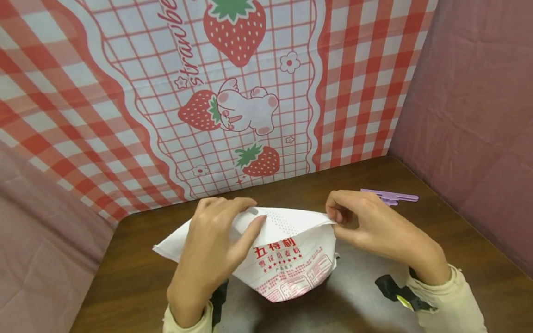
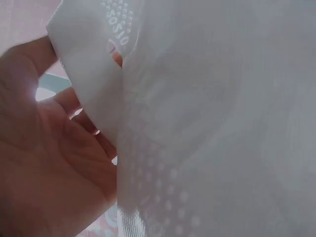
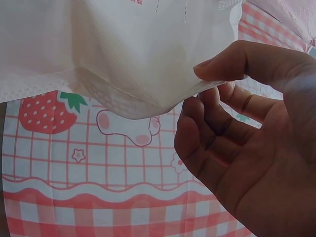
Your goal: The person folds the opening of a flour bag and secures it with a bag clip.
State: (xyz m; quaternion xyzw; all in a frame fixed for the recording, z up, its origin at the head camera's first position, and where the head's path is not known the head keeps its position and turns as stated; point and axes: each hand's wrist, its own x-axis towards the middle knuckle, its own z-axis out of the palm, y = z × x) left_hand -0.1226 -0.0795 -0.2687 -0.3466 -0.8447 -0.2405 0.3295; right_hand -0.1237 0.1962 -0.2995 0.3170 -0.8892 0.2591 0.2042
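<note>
A white flour bag [image 1: 291,273] with red Chinese print stands tilted above the table in front of me, its top folded over toward me. My left hand [image 1: 212,245] holds the folded top near a hole in it, thumb in front. In the left wrist view, the fingers of that hand [image 2: 54,138] pass behind the white flap [image 2: 91,84]. At the bag's right top corner, my right hand [image 1: 370,222] pinches the edge. The right wrist view shows the thumb of that hand [image 3: 247,113] on one side of the bag's rim and the fingers on the other.
A purple sealing clip [image 1: 391,196] lies on the brown table [image 1: 358,175] behind my right hand. A red-and-white strawberry cloth [image 1: 358,92] hangs at the back, and pink cloths [image 1: 470,115] hang at both sides.
</note>
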